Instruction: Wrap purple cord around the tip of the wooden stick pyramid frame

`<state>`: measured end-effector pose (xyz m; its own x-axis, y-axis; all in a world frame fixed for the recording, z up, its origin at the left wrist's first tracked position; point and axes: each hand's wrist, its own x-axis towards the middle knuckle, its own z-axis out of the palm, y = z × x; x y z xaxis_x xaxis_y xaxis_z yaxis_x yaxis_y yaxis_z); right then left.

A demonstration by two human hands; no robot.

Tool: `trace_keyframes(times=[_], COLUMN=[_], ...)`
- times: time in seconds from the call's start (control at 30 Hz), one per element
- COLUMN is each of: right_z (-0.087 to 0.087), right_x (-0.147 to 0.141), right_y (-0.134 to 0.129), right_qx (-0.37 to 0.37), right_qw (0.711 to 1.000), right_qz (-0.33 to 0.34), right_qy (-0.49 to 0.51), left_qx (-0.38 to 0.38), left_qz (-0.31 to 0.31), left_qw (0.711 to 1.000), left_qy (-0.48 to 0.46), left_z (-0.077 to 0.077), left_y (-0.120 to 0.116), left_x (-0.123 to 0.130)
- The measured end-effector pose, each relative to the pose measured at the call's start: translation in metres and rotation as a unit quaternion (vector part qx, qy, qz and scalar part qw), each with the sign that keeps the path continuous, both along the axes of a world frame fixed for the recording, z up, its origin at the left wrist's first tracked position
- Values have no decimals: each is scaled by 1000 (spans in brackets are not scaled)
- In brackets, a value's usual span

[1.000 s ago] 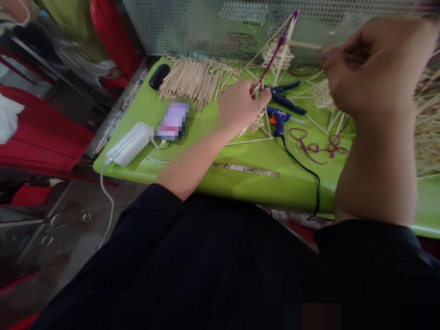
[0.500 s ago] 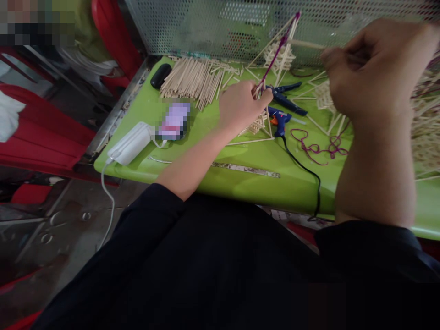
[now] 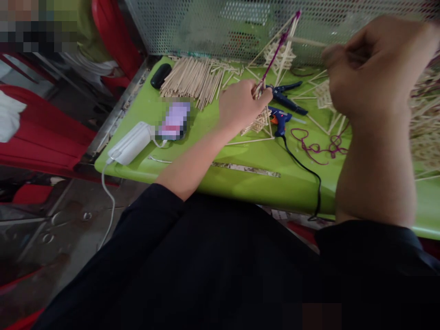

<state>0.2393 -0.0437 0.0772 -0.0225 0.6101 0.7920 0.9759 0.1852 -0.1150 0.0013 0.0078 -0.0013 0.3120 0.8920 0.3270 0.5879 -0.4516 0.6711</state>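
Spanning the green tabletop (image 3: 213,156), my work reaches up toward the mesh panel (image 3: 206,27): my left hand (image 3: 242,104) pinches the stick frame's (image 3: 292,32) lower end, my right hand (image 3: 374,68) grips a thin stick (image 3: 307,41) beside its upper part, and purple yarn (image 3: 275,56) runs along it.

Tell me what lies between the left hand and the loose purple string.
A blue plastic glue gun and pale wooden sticks, in the head view.

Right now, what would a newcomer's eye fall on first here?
Likely the vivid purple cord, slanting up from the left hand to the tip of a stick frame. Next, the large raised right hand pinching a thin stick, and the bright green table, with a blue glue gun on it.
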Motion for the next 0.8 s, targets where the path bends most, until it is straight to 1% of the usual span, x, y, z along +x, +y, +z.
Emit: trace_keyframes(times=[0.1, 0.27, 0.37, 0.5, 0.57, 0.67, 0.73, 0.8], right_z=[0, 0, 0, -2, -3, -4, -4, -4], right_x=[0, 2, 2, 1, 0, 2, 3, 5], right_y=[-2, -3, -3, -1, 0, -1, -1, -1], right_qx=[-18, -18, -44, -8, -6, -33, -32, -38], right_qw=[1000, 1000, 999, 1000, 1000, 999, 999, 999], right_qz=[4, -2, 9, -6, -5, -8, -13, 0], right_qy=[-11, -13, -27, -3, -2, -27, -32, -33], left_qx=[10, 47, 41, 52, 56, 41, 34, 33], left_qz=[1, -1, 2, 7, 6, -8, -13, -6], left_qw=[1000, 999, 999, 999, 998, 998, 998, 998], left_qy=[-1, -6, 6, 0, -12, -44, -59, -59], left_z=[-1, 1, 2, 1, 0, 0, 0, 1], left_y=[-1, -4, -5, -4, -3, 0, 1, 2], left_x=[0, 0, -1, 0, 1, 1, 2, 2])
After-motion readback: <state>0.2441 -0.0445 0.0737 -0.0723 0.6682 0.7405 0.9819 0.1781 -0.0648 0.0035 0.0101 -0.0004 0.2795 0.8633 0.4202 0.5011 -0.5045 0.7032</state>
